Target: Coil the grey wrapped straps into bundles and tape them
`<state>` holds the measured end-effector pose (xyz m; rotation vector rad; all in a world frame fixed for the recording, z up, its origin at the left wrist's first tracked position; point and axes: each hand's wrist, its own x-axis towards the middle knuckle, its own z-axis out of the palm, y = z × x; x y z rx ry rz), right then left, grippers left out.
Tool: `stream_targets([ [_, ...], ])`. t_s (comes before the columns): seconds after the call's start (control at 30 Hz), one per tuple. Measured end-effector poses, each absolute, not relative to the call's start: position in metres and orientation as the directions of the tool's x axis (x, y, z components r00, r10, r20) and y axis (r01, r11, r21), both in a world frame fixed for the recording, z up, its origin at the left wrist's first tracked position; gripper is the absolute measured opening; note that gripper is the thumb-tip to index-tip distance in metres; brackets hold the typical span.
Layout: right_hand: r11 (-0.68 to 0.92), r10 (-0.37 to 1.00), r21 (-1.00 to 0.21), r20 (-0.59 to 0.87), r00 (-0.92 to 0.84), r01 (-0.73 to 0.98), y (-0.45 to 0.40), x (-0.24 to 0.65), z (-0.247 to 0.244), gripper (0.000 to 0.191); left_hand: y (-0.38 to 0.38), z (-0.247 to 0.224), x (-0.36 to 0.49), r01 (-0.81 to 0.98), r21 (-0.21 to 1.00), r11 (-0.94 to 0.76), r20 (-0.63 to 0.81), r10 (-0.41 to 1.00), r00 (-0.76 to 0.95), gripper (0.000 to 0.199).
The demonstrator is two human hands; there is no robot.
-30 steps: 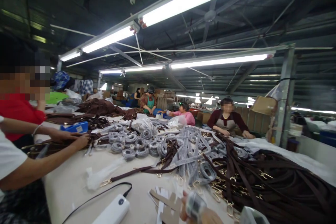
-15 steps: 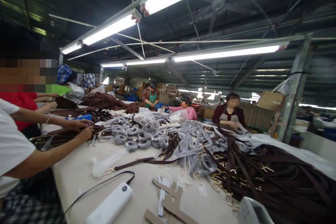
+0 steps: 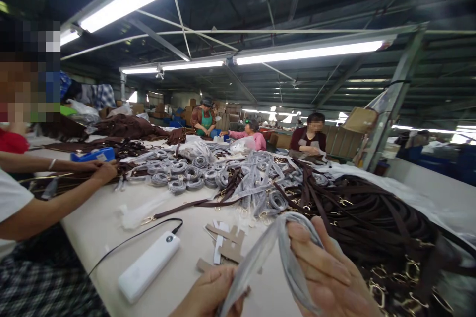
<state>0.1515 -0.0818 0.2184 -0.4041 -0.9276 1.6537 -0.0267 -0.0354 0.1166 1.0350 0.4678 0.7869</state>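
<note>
A grey, plastic-wrapped strap [image 3: 288, 242] loops between my two hands near the bottom of the view. My left hand [image 3: 213, 290] grips its lower end low in the middle. To the right, my right hand [image 3: 330, 272] has the strap wrapped round its fingers, which are pressed together. Beyond them lie coiled grey wrapped straps [image 3: 193, 173] in a heap on the pale table [image 3: 148, 203]. A large pile of dark brown straps [image 3: 375, 213] with gold clasps rises to the right of my right hand.
A white power bank [image 3: 148, 267] with a black cable lies at the near left, beside brown and white strips [image 3: 230, 247]. At left, a person's hands [image 3: 102, 171] are near a blue tape dispenser [image 3: 92, 155]. Several people are around the far side.
Both my hands have come into view at the bottom with the grey strap. The view has shifted right and downward. The hands of the person at left remain together by the dark straps.
</note>
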Motion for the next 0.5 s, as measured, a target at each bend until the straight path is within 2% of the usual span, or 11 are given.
stream_targets([
  [0.03, -0.043, 0.932, -0.688, 0.234, -0.277, -0.725, -0.080, 0.147, 0.222, 0.033, -0.036, 0.115, -0.025, -0.366, 0.887, 0.280, 0.020, 0.770, 0.638, 0.058],
  [0.1, -0.023, 0.932, -0.582, 0.282, -0.229, -0.813, -0.076, 0.138, 0.228, 0.027, -0.037, 0.110, -0.022, -0.376, 0.912, 0.166, 0.102, 0.794, 0.600, 0.063],
  [0.17, 0.017, 0.934, -0.536, 0.309, -0.178, -0.844, -0.071, 0.130, 0.230, 0.026, -0.035, 0.102, -0.019, -0.324, 0.944, -0.062, 0.233, 0.819, 0.524, 0.074],
  [0.23, 0.049, 0.941, -0.513, 0.312, -0.133, -0.857, -0.066, 0.125, 0.230, 0.024, -0.030, 0.090, -0.017, -0.171, 0.930, -0.325, 0.367, 0.813, 0.451, 0.087],
  [0.27, 0.056, 0.941, -0.516, 0.314, -0.129, -0.855, -0.064, 0.124, 0.230, 0.025, -0.027, 0.084, -0.017, -0.075, 0.893, -0.443, 0.429, 0.792, 0.435, 0.085],
  [0.37, 0.034, 0.933, -0.529, 0.320, -0.162, -0.848, -0.064, 0.124, 0.232, 0.024, -0.019, 0.073, -0.020, 0.164, 0.736, -0.657, 0.562, 0.728, 0.392, 0.056],
  [0.5, -0.064, 0.913, -0.508, 0.319, -0.256, -0.859, -0.070, 0.132, 0.243, 0.019, -0.015, 0.084, -0.032, 0.319, 0.623, -0.714, 0.641, 0.700, 0.315, 0.047],
])
